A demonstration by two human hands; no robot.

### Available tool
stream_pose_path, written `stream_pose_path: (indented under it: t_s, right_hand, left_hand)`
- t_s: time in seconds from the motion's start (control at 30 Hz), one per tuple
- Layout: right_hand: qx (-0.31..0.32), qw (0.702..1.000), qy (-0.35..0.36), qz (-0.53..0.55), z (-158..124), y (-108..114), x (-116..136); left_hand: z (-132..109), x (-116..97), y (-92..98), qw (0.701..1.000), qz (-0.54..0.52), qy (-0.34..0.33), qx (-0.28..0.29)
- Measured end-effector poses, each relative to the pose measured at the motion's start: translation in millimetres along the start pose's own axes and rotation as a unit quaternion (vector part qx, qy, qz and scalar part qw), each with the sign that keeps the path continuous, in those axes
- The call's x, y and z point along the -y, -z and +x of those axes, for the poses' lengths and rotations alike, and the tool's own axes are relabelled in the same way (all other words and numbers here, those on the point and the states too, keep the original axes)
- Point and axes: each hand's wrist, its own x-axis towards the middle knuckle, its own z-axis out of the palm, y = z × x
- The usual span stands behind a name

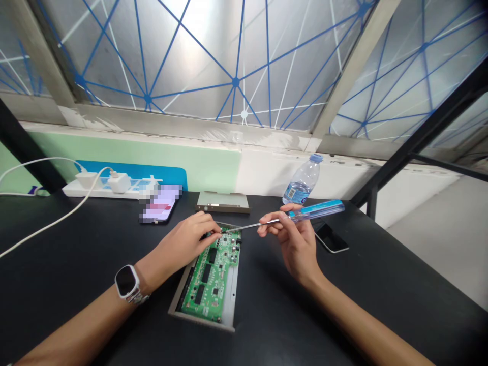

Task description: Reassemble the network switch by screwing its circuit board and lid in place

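The green circuit board (211,282) sits in a metal tray (231,300) on the black desk (274,315), its far left part covered by the left hand (196,233). That hand's thumb and index finger meet at the screwdriver's tip — whether they pinch a small part or the tip itself, I cannot tell. The right hand (299,246) grips the screwdriver (322,209) where shaft meets handle, fingers curled around it and hiding that stretch. Of the 2 phones, the left phone (162,203) has its screen masked by pixels; the right phone (331,238) is partly hidden behind the right hand — its screen dark. Both forearms are cut off by the frame.
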Motion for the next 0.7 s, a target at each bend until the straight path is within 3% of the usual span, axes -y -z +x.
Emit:
stream_pose_path:
  t_s: [0.43,0.57,0.7]
  right_hand:
    - [0.018,0.999,0.014,-0.048,17,-15,11]
    - [0.080,0.989,0.018,-0.127,41,-38,21]
    - [0.192,0.954,0.026,-0.227,74,-68,23]
  left_hand:
    - [0,2,2.2,1.000,0.003,-0.011,-0.006]
    - [2,4,0.9,1.000,-0.006,0.004,-0.017]
    - [5,7,-2.6,0.999,-0.018,0.033,-0.038]
